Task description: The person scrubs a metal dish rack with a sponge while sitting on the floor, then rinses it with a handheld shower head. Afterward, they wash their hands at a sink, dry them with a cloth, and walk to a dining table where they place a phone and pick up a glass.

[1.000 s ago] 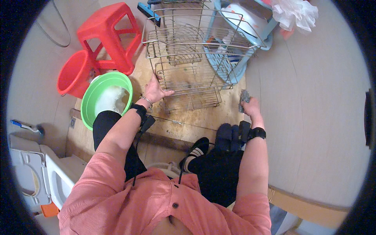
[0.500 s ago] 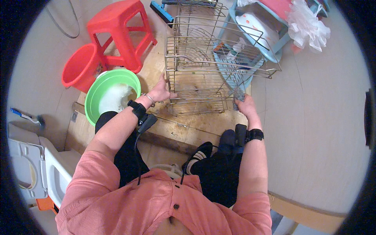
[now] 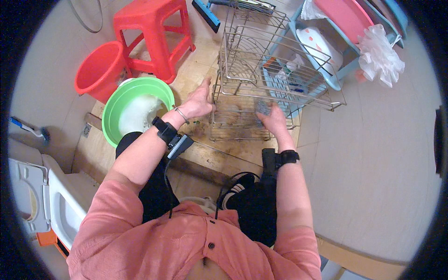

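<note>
A silvery, tiered wire rack [image 3: 242, 80] is standing near the front edge of the tan tiled floor [image 3: 228, 153], the unclenched left hand [image 3: 199, 101] flanking its left end, the right hand [image 3: 274, 120] clasping a grey mesh scouring pad [image 3: 262, 107] toward its lower right.

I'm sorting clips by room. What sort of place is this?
Most likely a bathroom: there's a white toilet at the left with a blue-and-white-handled brush near it, and a green basin of foamy water on the floor.
</note>
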Action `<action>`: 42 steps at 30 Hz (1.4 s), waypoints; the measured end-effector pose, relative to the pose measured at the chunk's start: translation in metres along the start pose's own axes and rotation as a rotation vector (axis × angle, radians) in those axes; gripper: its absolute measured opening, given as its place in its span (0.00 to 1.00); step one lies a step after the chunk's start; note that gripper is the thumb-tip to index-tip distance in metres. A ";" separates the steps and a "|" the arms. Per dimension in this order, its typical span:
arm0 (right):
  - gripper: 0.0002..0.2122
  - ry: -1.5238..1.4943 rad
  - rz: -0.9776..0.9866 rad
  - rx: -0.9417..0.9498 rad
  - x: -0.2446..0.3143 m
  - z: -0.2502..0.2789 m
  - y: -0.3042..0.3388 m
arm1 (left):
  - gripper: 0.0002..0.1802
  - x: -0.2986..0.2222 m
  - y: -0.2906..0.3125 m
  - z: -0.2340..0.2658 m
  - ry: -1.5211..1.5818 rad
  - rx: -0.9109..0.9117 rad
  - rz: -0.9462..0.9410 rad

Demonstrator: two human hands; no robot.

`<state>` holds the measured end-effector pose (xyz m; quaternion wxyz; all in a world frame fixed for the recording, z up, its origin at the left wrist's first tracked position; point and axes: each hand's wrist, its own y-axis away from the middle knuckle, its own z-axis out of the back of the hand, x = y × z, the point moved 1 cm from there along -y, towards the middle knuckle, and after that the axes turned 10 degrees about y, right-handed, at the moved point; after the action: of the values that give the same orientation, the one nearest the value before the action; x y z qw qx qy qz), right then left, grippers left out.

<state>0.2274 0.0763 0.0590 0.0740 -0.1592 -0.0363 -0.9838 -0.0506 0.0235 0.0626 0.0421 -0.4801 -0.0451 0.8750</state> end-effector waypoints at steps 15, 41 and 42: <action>0.16 0.338 0.281 0.029 0.083 -0.043 -0.018 | 0.41 -0.004 0.018 -0.015 -0.284 0.379 0.434; 0.14 0.429 0.433 0.142 0.069 -0.090 -0.043 | 0.20 0.016 0.040 -0.059 -0.257 0.250 0.324; 0.15 0.426 0.402 0.157 0.054 -0.076 -0.046 | 0.20 0.016 0.040 -0.059 -0.260 0.259 0.323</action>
<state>0.1461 0.1068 0.0016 0.2853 0.0528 -0.0637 -0.9549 -0.0108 -0.0117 0.0128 -0.0435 -0.3549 0.1399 0.9233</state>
